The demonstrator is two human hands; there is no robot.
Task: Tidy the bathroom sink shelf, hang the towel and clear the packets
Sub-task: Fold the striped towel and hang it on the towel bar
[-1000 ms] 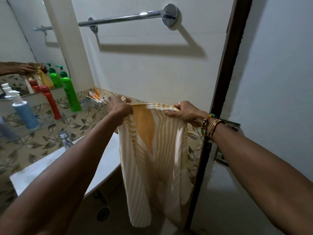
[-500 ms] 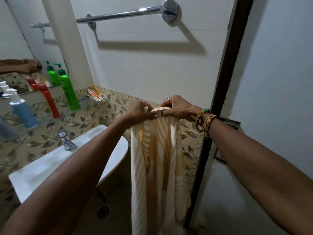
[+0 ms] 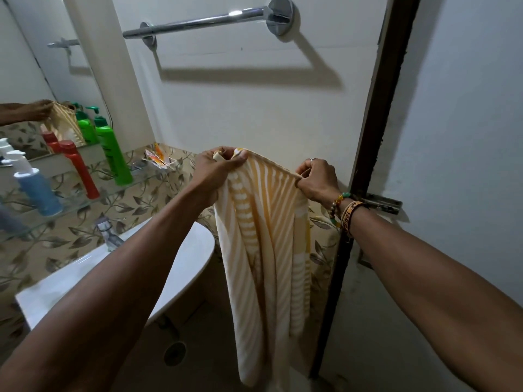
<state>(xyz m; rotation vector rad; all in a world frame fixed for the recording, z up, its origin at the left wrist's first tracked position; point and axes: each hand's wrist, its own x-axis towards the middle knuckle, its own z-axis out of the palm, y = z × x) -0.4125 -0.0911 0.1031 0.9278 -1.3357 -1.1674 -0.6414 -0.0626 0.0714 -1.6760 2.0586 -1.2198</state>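
A yellow-and-white striped towel (image 3: 266, 244) hangs folded lengthwise in front of me, held by its top edge. My left hand (image 3: 218, 168) grips the left corner, fingers curled round bunched cloth. My right hand (image 3: 317, 179) pinches the right end of the same edge, apart from the left. A chrome towel bar (image 3: 203, 22) is fixed to the wall well above both hands and is bare. Orange and white packets (image 3: 157, 159) lie at the right end of the glass shelf (image 3: 85, 203).
On the shelf stand a green pump bottle (image 3: 113, 154), a red bottle (image 3: 79, 168) and a blue pump bottle (image 3: 34, 188). Below are a tap (image 3: 109, 233) and a white basin (image 3: 184, 267). A dark door frame (image 3: 370, 154) with a latch (image 3: 382, 203) runs down the right.
My hands, close together half a second ago, have drawn apart along the towel's top edge, spreading it wider. The towel has risen slightly toward the bar.
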